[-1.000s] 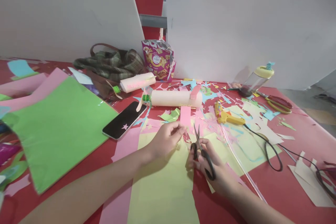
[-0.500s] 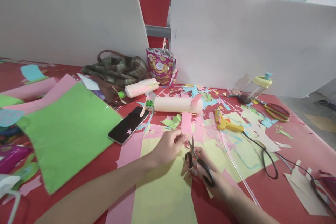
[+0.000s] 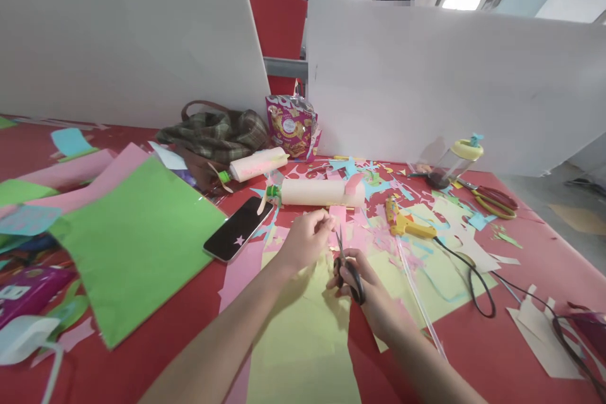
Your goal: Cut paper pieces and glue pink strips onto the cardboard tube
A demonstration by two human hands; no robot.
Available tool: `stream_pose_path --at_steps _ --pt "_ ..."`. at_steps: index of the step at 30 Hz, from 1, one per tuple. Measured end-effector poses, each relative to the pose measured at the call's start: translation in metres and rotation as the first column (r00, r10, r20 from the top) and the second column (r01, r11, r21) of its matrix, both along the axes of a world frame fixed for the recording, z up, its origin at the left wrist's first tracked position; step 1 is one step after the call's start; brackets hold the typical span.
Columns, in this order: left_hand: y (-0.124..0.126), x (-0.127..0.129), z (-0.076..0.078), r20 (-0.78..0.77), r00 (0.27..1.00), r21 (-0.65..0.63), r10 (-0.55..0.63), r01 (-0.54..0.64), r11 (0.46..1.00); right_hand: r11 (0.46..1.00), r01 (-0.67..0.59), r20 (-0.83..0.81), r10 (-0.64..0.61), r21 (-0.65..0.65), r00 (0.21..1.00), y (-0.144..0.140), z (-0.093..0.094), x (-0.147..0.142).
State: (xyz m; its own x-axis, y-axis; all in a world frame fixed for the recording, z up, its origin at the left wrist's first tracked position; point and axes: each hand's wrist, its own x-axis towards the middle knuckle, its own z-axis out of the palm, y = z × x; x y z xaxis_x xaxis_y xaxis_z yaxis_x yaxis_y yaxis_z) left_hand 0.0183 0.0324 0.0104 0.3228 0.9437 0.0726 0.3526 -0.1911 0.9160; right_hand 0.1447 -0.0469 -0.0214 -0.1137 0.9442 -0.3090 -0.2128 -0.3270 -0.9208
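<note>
My right hand (image 3: pixel 357 278) grips black-handled scissors (image 3: pixel 347 268), with the fingers through the loops. The blades point away from me and look nearly together. To their left, my left hand (image 3: pixel 310 237) is closed in a pinch; whatever its fingertips hold is too small to make out. Both hands are over a pale yellow paper sheet (image 3: pixel 303 353). Just beyond the fingertips lies a pink paper strip (image 3: pixel 338 213). Behind it is a cream paper-wrapped bottle (image 3: pixel 317 192) on its side, with a green cap and a stick at its left end.
A phone (image 3: pixel 239 228) and a green sheet (image 3: pixel 142 246) lie left. At right are a yellow glue gun (image 3: pixel 409 226) with its cord, red-and-yellow-handled pliers (image 3: pixel 495 200) and a clear jar (image 3: pixel 457 164). Behind stand a snack bag (image 3: pixel 292 128), a second wrapped bottle (image 3: pixel 258 164) and white panels (image 3: pixel 426 76).
Both hands have moved slightly away from me, the left one farther, toward the pink strip. The scissor blades have come closer together. My view has tipped up a little.
</note>
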Motion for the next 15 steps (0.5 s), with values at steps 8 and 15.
stream_pose_path --at_steps 8,15 --pt "0.004 -0.011 -0.032 0.154 0.983 -0.070 0.102 -0.092 0.993 0.997 0.069 -0.260 -0.078 -0.041 0.962 0.010 -0.016 -0.013" --pt "0.000 -0.016 -0.053 0.283 0.948 -0.193 0.148 -0.095 0.977 0.988 -0.081 -0.495 0.004 -0.134 0.869 0.007 -0.022 -0.004"
